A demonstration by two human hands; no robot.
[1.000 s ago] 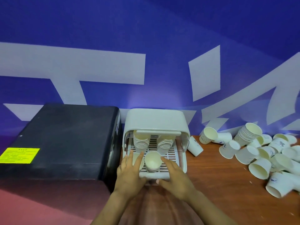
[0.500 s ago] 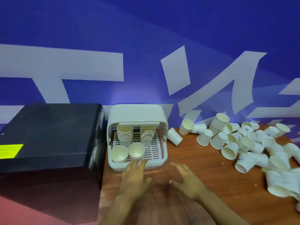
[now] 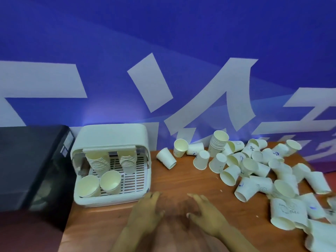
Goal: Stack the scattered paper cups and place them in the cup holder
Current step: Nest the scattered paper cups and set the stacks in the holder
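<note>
Both hands — left (image 3: 145,213), right (image 3: 209,219) — lay flat on the counter (image 3: 181,179), each grip wide and empty. The holder (image 3: 111,139) stood just beyond the left hand, four stacks (image 3: 99,160) inside; loose cups (image 3: 254,170) lay scattered right of the right hand.

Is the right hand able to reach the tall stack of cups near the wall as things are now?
Probably yes: the right hand is open and empty, and bare table lies toward the stack.
</note>
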